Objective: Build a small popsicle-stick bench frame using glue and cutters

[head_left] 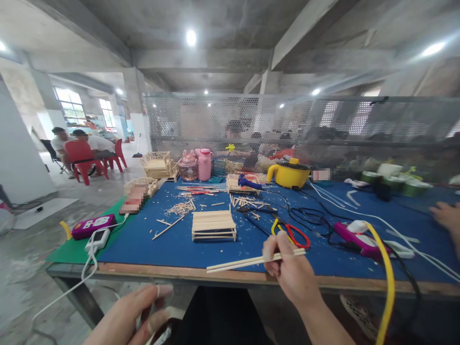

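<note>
My right hand [283,261] pinches two thin wooden sticks [235,264] near the table's front edge, their long ends pointing left. Below the edge at the lower left is my left hand [143,311], fingers apart and curved, with a white covering on some fingertips; a shiny bit shows beneath it. A small frame of wooden sticks [213,224] rests on the blue mat, up and left of the held sticks. Scissors with red and yellow handles [297,236] lie just behind my right hand.
Loose stick pieces [181,207], a blue glue gun [249,182], pliers [257,209] and cables lie farther back. Purple power strips [92,226] sit at both sides. A yellow pot [290,174] and pink bottle [204,164] stand behind. Another person's hand [445,214] is at right.
</note>
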Demonstrator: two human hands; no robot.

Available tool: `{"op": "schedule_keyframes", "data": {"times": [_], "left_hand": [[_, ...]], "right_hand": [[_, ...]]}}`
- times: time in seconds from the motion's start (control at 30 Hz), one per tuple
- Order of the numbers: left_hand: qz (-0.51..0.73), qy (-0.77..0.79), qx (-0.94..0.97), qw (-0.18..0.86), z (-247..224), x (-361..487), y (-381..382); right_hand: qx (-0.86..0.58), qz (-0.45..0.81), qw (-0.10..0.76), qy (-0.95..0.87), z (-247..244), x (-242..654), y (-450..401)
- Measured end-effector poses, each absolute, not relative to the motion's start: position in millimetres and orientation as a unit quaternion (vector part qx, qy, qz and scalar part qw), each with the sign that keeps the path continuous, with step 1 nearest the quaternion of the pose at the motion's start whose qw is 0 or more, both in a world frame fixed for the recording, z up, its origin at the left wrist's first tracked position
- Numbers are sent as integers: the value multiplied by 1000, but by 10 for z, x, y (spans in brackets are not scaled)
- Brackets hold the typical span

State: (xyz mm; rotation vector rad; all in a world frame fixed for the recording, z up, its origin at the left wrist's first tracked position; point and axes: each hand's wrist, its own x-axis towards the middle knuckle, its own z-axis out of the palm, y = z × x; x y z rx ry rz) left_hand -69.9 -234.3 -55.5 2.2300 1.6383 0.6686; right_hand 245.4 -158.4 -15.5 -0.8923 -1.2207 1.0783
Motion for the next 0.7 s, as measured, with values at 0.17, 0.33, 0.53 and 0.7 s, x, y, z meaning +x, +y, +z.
{"op": "schedule_keyframes", "data": {"times": [0.17,0.33,0.53,0.7], "left_hand": [[376,395,836,65,-245,-144,-2118],[287,432,826,222,-168,268,-1958],[342,611,704,119,-54,-144,-1268],[294,659,691,47,-43,-489,-680]], "right_hand": [[-366,424,503,-659,-140,2250,-1649],[-303,452,480,-688,-83,2125,-1624],[-331,490,476,-651,103,2120,-1284],[-382,478,466,-639,133,2156,-1138]]}}
